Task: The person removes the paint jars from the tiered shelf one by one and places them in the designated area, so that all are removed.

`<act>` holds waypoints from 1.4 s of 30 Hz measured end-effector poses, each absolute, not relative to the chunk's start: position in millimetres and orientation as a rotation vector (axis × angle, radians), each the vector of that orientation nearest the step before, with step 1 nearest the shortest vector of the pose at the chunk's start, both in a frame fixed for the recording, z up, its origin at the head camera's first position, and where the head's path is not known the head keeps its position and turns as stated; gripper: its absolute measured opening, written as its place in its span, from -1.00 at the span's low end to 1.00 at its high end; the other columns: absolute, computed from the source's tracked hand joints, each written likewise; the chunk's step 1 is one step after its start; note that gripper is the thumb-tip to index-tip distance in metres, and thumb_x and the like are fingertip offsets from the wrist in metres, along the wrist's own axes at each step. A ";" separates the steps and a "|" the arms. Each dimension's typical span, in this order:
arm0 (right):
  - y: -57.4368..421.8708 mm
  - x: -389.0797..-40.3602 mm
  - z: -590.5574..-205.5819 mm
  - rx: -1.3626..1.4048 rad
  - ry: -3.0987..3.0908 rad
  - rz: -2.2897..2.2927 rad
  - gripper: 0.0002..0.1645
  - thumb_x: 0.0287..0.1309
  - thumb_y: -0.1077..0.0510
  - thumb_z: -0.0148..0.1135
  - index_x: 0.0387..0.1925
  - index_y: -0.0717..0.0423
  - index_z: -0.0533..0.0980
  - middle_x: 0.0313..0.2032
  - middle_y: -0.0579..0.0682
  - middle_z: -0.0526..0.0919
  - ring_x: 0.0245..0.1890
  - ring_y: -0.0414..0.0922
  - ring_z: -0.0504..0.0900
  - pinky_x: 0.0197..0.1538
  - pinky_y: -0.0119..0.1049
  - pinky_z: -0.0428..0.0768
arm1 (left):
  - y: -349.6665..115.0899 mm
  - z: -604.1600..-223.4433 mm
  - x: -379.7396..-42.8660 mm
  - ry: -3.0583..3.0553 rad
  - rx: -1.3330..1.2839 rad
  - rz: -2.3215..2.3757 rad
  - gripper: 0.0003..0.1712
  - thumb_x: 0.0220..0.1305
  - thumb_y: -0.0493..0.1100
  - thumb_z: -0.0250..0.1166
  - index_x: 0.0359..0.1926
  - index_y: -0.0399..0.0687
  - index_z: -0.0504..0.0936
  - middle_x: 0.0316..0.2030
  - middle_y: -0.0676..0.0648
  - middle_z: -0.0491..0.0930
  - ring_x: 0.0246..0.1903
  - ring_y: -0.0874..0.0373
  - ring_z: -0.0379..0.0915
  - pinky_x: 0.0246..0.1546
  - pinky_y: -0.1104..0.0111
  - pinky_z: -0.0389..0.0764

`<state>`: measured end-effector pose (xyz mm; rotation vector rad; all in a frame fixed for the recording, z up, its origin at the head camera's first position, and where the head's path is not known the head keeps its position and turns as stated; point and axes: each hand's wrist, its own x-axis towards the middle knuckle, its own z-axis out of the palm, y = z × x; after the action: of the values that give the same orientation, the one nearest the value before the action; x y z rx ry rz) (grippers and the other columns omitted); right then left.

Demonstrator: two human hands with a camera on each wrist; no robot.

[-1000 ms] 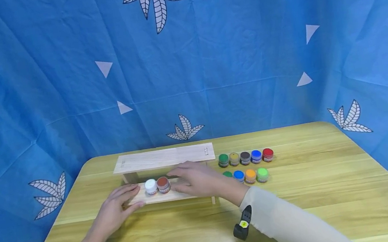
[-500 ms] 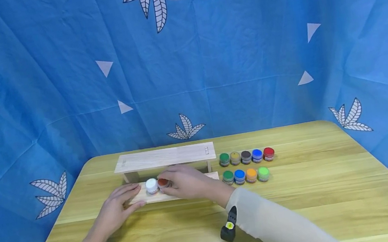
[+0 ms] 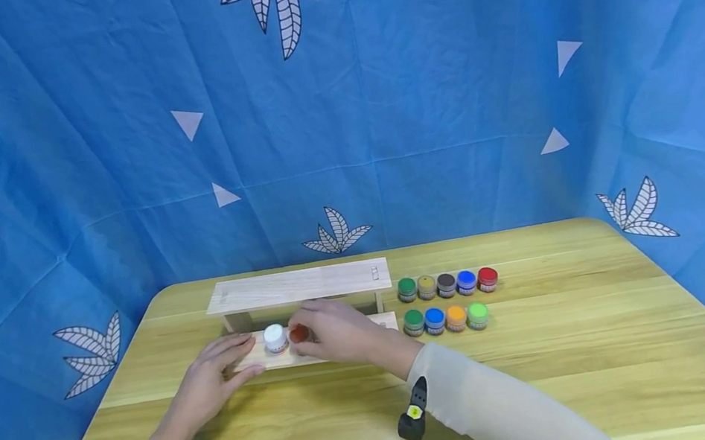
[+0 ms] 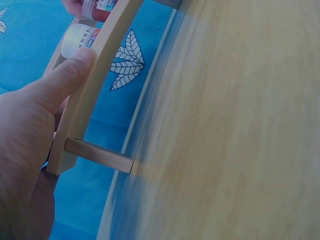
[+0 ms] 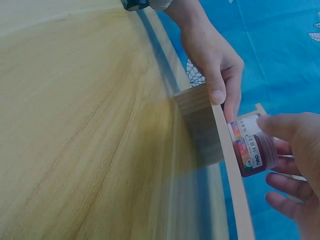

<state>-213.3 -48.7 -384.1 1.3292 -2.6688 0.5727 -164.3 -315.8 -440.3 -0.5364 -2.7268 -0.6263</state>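
A two-tier wooden rack stands at the left of the table, its lower board in front of the raised upper board. My left hand grips the left end of the lower board, the thumb against its front edge in the left wrist view. On that board sits a white paint jar. Just right of it, my right hand pinches a reddish-brown paint jar. This jar stands upright on the board, close beside the white one; the fingers partly cover it in the head view.
Right of the rack, two rows of paint jars stand on the table. The back row ends in a red jar, the front row in a light green jar. A blue curtain hangs behind.
My right hand has moved left from beside the reddish-brown jar and taken hold of it. The left hand stays on the board's end.
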 end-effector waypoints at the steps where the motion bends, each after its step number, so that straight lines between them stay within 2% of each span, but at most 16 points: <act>1: -48.4 -213.2 -384.1 1.330 -2.669 0.580 -0.63 0.26 -0.10 0.30 -0.02 0.00 0.59 -0.19 -0.16 0.60 -0.27 -0.30 0.48 -0.17 -0.55 0.52 | -315.8 -440.3 -164.2 -2.730 -0.533 -0.627 -0.36 0.13 0.07 0.45 0.17 -0.18 0.61 0.17 -0.16 0.54 0.20 -0.16 0.38 0.19 -0.09 0.40; 5: -47.6 -212.8 -383.9 1.349 -2.670 0.605 -0.68 0.27 -0.07 0.29 -0.05 0.00 0.60 -0.24 -0.19 0.58 -0.32 -0.32 0.46 -0.24 -0.58 0.49 | -315.6 -440.5 -163.9 -2.747 -0.519 -0.631 -0.35 0.14 0.09 0.44 0.17 -0.17 0.61 0.18 -0.16 0.54 0.21 -0.16 0.37 0.20 -0.09 0.38; 18: -35.0 -205.1 -376.0 1.418 -2.646 0.603 -0.72 0.27 -0.08 0.29 -0.11 -0.03 0.63 -0.30 -0.24 0.56 -0.34 -0.37 0.44 -0.28 -0.59 0.45 | -316.1 -440.4 -164.0 -2.738 -0.527 -0.655 -0.35 0.13 0.08 0.45 0.17 -0.17 0.61 0.17 -0.16 0.54 0.20 -0.15 0.37 0.19 -0.09 0.40; 35: -1.6 -202.3 -371.9 1.360 -2.680 0.625 -0.72 0.28 -0.07 0.27 -0.08 -0.05 0.64 -0.21 -0.22 0.61 -0.23 -0.31 0.49 -0.15 -0.46 0.54 | -317.4 -442.8 -164.2 -2.695 -0.543 -0.626 -0.36 0.08 0.04 0.48 0.14 -0.18 0.63 0.14 -0.15 0.57 0.17 -0.16 0.41 0.15 -0.08 0.43; 42: 12.2 -202.7 -372.1 1.342 -2.660 0.649 -0.73 0.26 -0.04 0.30 -0.10 -0.02 0.64 -0.24 -0.20 0.61 -0.26 -0.28 0.50 -0.15 -0.40 0.54 | -315.9 -440.9 -164.2 -2.693 -0.555 -0.623 -0.37 0.09 0.02 0.49 0.14 -0.21 0.63 0.14 -0.17 0.57 0.16 -0.18 0.41 0.13 -0.09 0.45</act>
<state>-202.7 12.2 -372.1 1.3420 -2.6595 0.6494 -164.2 -315.9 -440.9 -0.5546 -2.6934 -0.6229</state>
